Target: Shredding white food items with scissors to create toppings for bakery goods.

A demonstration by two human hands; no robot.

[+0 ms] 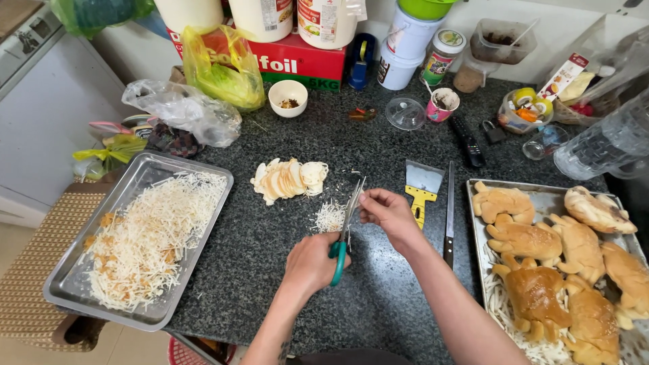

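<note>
Left hand (311, 262): the teal handles of the scissors (346, 230) are enclosed in a clenched grip.
Right hand (387, 211): a thin pale piece, apparently food, is pinched at the blade tips; it is too small to identify.
Shreds (330, 217): a small heap is seen on the worktop (270, 257) beneath the blades.
Slices (289, 179): a fanned stack is placed just beyond.
Trays: shredded food is held in the left tray (67, 287); bread rolls in the right tray (473, 223).

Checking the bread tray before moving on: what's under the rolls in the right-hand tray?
White shreds lie under the bread rolls along the right tray's near-left side. Whether they continue beneath the other rolls is hidden.
</note>
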